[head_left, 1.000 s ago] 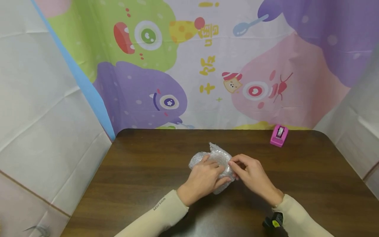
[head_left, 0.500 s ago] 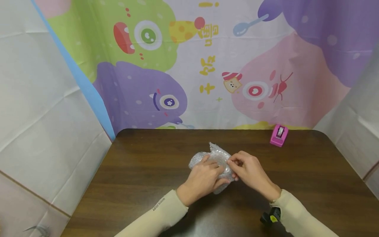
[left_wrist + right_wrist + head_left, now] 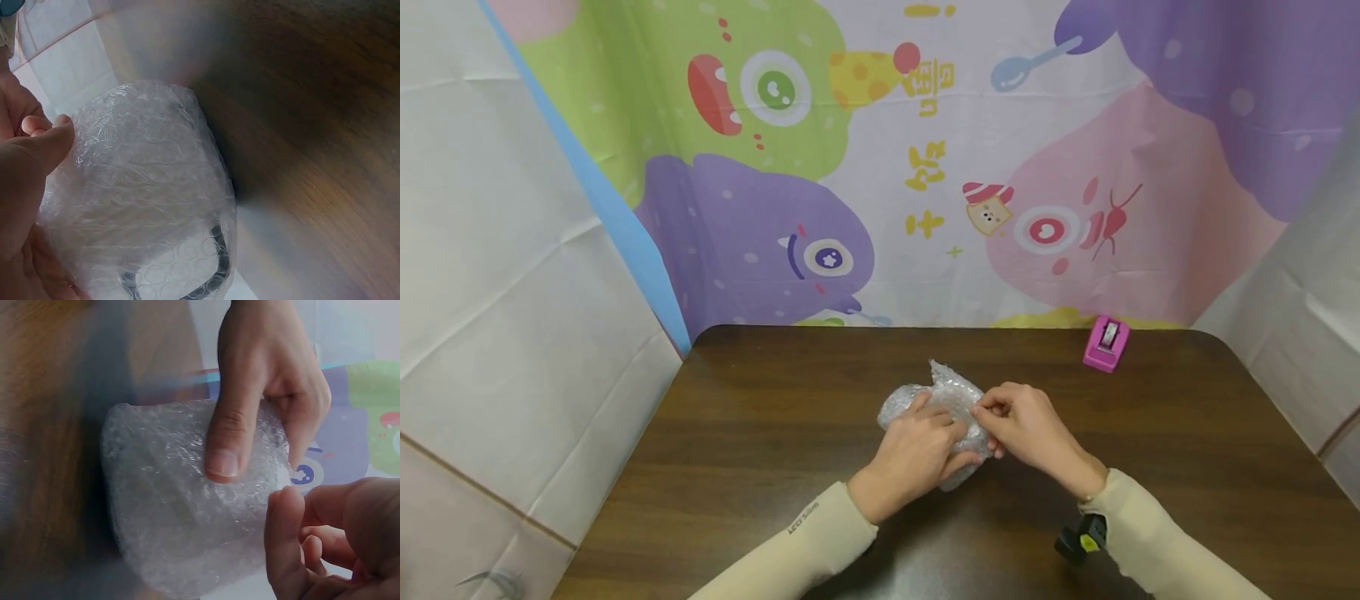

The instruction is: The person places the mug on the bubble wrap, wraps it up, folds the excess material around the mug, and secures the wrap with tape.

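A bundle of clear bubble wrap (image 3: pixel 955 390) sits on the table around some object. Through the wrap (image 3: pixel 144 162) in the left wrist view, a white face and a dark curved band show at the lower end; what the object is cannot be told. My left hand (image 3: pixel 913 454) holds the bundle from above, its thumb along the side and its fingers over the top. At the right of the bundle my right hand (image 3: pixel 1037 429) pinches the edge of the wrap between thumb and index finger. Whether tape lies under those fingertips is hidden.
A pink tape dispenser (image 3: pixel 1107 343) stands at the back right of the dark wooden table (image 3: pixel 760 417). Behind the table hangs a cartoon-printed curtain (image 3: pixel 925 275). A pale sheet (image 3: pixel 535 250) hangs at the left side.
My right hand has shifted slightly left along the wrap, its wrist moving left a little. My left hand and the bundle have stayed in place.
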A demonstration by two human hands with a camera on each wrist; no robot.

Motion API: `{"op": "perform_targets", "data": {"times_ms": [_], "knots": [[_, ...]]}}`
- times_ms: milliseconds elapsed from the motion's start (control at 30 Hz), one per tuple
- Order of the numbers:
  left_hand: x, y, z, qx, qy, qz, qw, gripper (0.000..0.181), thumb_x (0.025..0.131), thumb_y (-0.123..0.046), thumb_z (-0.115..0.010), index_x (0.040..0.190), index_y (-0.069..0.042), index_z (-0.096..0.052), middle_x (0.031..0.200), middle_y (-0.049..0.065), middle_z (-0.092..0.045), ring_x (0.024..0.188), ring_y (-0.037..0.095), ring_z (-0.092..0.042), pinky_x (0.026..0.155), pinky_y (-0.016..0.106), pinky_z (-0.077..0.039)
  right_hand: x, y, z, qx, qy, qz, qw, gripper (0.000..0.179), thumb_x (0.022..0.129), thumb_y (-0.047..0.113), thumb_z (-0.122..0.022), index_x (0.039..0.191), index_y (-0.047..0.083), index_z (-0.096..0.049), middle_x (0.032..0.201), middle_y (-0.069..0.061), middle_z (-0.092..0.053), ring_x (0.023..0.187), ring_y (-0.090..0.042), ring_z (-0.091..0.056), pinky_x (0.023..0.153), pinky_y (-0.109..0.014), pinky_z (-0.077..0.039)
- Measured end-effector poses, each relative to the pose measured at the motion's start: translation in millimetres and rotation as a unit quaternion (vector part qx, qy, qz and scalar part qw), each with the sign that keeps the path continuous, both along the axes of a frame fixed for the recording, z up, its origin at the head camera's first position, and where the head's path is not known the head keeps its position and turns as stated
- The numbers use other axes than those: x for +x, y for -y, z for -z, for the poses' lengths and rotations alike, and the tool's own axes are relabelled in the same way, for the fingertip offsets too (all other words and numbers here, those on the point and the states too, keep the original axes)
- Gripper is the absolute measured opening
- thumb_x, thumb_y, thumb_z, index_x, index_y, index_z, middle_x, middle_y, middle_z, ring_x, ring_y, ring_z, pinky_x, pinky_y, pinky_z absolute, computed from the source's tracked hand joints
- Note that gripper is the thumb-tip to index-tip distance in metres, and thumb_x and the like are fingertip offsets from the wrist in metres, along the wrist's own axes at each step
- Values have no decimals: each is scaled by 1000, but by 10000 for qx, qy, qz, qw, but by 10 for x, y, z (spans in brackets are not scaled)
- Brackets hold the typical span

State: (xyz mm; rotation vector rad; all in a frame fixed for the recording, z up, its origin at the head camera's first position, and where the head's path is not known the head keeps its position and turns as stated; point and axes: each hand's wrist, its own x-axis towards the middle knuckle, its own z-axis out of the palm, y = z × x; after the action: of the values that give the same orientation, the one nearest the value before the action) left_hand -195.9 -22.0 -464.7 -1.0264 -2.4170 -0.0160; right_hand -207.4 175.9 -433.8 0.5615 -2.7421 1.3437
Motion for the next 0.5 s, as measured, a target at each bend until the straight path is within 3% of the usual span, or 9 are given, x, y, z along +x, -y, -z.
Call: {"op": "perform_targets", "data": {"times_ms": [167,500], "knots": [[0,-3,9,10,-100,-4,9999,41,93,-62,-64,87,-23,-74,82,-9,-74,92,9,-72,111,43,-49,-52,14,-56,302,276,33,9992,11,93,7,-71,83,4,-76,56,2,-62,42,-9,-59,42,-27,-52],[7,-9,3,127,6,3,9999,41,91,-62,-66,78,-23,-71,75,-9,-70,90,9,-70,112,43,-48,-105,91,-210,743,781,92,9941,16,87,6,-72,72,7,-74,52,3,-63,40,-7,-59,44,-28,-53]]}}
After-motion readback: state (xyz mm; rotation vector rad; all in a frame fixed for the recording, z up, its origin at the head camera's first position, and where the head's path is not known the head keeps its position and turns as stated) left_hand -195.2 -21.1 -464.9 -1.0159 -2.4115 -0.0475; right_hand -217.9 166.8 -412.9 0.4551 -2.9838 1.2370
